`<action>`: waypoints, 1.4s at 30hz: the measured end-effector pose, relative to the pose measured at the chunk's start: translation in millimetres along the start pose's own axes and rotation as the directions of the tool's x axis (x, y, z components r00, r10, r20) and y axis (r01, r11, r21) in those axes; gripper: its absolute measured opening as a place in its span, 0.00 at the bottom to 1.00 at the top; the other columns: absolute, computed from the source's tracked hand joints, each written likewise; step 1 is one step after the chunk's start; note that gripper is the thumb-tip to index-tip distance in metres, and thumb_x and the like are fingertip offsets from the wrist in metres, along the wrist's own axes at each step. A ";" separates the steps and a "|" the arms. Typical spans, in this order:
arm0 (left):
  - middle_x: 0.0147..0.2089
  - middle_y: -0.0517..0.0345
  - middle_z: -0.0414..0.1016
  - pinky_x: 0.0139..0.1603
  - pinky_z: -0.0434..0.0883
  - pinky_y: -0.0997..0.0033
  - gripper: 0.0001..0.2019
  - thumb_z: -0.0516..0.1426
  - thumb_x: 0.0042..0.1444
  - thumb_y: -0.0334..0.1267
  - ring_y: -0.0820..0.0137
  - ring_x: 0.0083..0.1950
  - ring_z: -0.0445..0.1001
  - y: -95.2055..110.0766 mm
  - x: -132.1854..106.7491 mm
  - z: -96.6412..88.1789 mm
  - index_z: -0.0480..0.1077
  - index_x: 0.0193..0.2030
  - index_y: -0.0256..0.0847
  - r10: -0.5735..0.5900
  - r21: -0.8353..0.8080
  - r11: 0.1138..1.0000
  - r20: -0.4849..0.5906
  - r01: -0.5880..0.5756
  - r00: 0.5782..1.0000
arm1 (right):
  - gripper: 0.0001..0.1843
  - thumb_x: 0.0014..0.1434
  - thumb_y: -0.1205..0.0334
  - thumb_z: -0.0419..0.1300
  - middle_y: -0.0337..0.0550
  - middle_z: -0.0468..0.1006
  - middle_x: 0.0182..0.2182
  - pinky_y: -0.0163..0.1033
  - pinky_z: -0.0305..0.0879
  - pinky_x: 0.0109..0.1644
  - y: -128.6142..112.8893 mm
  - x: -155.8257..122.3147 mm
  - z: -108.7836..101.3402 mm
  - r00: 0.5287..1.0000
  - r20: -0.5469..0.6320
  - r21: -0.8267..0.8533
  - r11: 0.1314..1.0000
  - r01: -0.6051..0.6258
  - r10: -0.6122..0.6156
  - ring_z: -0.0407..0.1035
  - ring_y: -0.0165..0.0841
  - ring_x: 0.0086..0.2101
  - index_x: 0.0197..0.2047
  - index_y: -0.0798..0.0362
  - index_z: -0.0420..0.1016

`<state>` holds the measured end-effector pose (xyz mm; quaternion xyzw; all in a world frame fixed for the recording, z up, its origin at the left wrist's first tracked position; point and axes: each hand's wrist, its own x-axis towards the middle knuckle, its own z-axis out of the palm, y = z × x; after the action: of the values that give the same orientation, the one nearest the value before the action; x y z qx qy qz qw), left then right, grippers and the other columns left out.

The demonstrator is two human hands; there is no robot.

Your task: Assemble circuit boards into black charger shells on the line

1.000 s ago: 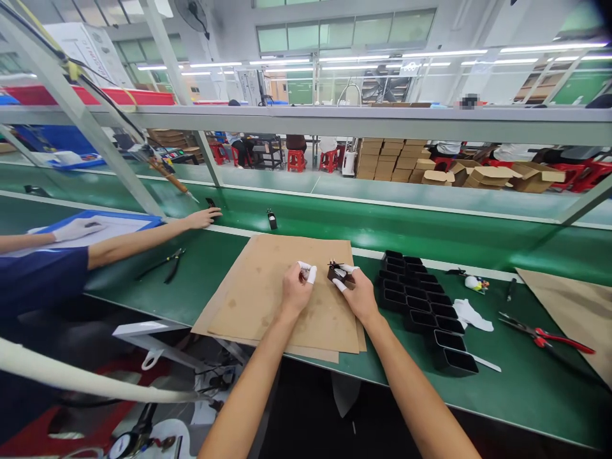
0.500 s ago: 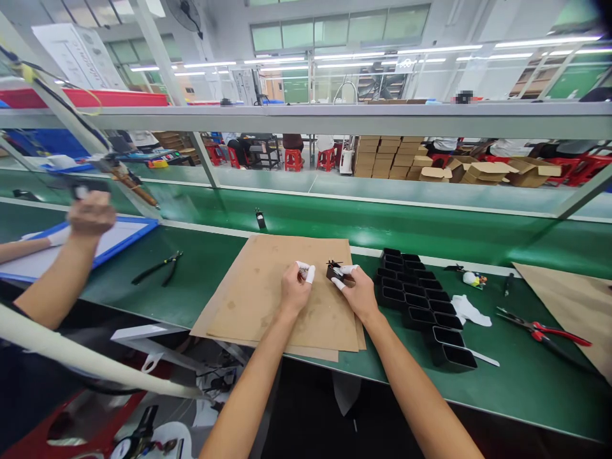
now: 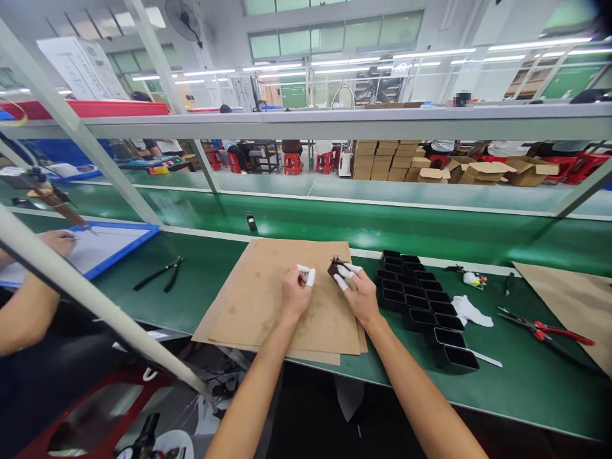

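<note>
Above the brown cardboard sheet [image 3: 239, 319], my right hand [image 3: 359, 292] pinches a small black plug-like part [image 3: 333, 270] with metal prongs at its top. White finger covers wrap the tips of its thumb and fingers. To the left, my left hand [image 3: 296, 294] is closed, its covered fingertips curled round something small and shiny that I cannot make out. A gap separates the two hands. Rows of black open-topped housings [image 3: 414, 299] stand just right of my right hand. One similar small black part with prongs [image 3: 251, 222] rests behind the sheet on the green bench.
Pliers with black handles [image 3: 160, 275] lie to the left, red-handled pliers [image 3: 540, 328] to the right. Near the housings are a crumpled white cloth [image 3: 471, 311] and a flat white strip [image 3: 485, 358]. A co-worker's arm [image 3: 29, 306] reaches over a blue-rimmed tray [image 3: 129, 245].
My right hand has tilted the black part slightly; my left hand stays nearly still. At the left, the co-worker's raised hand has come down towards the tray. The view has shifted a little.
</note>
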<state>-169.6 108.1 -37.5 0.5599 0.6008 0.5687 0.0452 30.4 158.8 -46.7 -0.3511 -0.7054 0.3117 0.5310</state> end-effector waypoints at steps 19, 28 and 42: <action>0.30 0.61 0.70 0.35 0.67 0.67 0.13 0.58 0.69 0.45 0.69 0.31 0.68 1.9 1.1 -1.6 0.68 0.32 0.45 -0.015 0.038 0.999 0.084 0.012 0.996 | 0.17 0.60 0.51 0.72 0.44 0.81 0.48 0.49 0.77 0.51 1.7 -1.0 6.1 0.990 0.144 -0.043 0.999 -0.005 0.011 0.77 0.41 0.40 0.52 0.41 0.83; 0.30 0.61 0.74 0.33 0.64 0.67 0.09 0.61 0.65 0.44 0.68 0.30 0.70 -4.6 2.1 2.3 0.73 0.34 0.45 -0.076 0.095 0.994 0.287 0.051 0.955 | 0.19 0.63 0.55 0.67 0.42 0.79 0.44 0.46 0.76 0.46 4.5 1.4 10.3 0.973 0.231 -0.119 0.993 0.019 0.009 0.75 0.38 0.36 0.58 0.42 0.79; 0.32 0.61 0.74 0.36 0.63 0.66 0.11 0.59 0.66 0.45 0.68 0.32 0.68 -1.6 2.0 -0.3 0.71 0.34 0.43 -0.148 0.137 0.985 0.323 0.108 0.935 | 0.19 0.66 0.55 0.66 0.44 0.78 0.45 0.47 0.76 0.49 5.4 0.4 9.3 0.964 0.264 -0.153 0.987 0.059 -0.017 0.76 0.38 0.39 0.59 0.46 0.76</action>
<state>-171.6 109.8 -37.4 0.6091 0.6522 0.4257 0.1498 22.3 161.6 -53.1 -0.3345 -0.7985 0.2877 0.4096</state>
